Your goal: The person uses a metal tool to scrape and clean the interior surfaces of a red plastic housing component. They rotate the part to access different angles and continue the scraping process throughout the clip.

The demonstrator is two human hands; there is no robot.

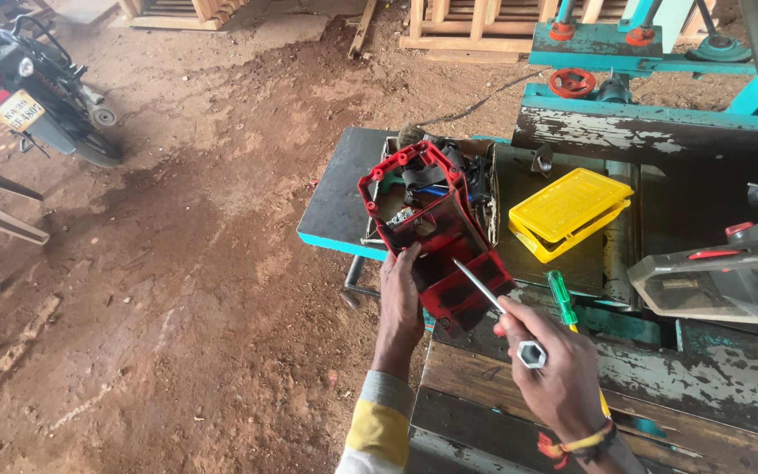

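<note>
My left hand [399, 303] grips the near side of a red and black tool housing [436, 233] that stands tilted at the edge of a dark workbench. The housing is open at its far end, with dark parts and wires inside. My right hand [554, 373] holds a long metal socket driver [495, 305] with a hexagonal end near my palm; its tip rests against the lower red part of the housing. A green-handled screwdriver [561, 298] lies on the bench just beyond my right hand.
A yellow plastic case [569, 212] lies on the bench [337, 197] behind the housing. A grey power tool [730, 272] sits at the right. Teal machinery [651, 66] stands behind. A parked motorbike [24, 88] and wooden frames border the dirt floor.
</note>
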